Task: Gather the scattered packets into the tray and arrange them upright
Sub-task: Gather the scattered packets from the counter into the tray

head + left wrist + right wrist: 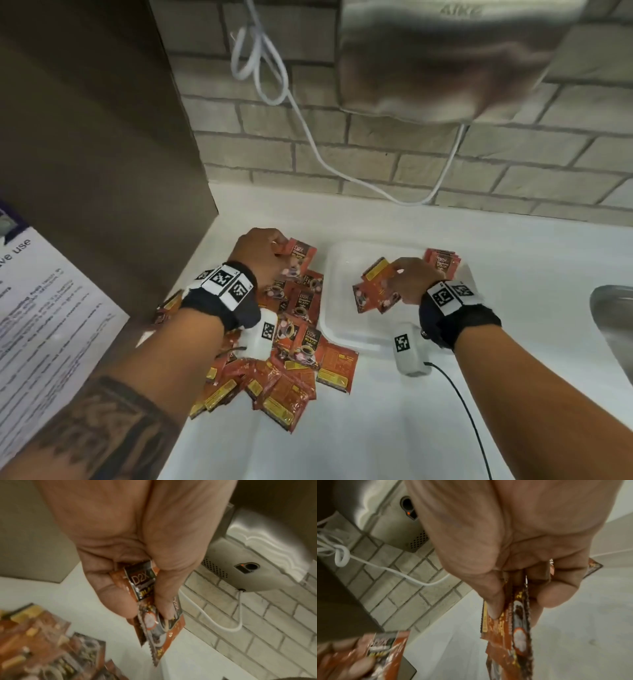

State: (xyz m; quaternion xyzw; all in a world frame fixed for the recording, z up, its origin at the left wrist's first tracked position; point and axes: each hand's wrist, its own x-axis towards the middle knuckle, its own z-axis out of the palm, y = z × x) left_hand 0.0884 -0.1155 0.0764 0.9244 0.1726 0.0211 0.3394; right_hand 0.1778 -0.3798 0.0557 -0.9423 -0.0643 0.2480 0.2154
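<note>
A heap of red-orange coffee packets lies on the white counter, left of a white tray. My left hand is above the heap's far end and pinches a few packets between thumb and fingers. My right hand is over the tray and grips a small bundle of packets, seen edge-on in the right wrist view. More packets stand at the tray's far right corner, partly hidden behind my right hand.
A steel sink edge sits at the right. A wall-mounted metal dryer hangs above, its white cable looping down the brick wall. A brown panel and a printed notice stand at the left.
</note>
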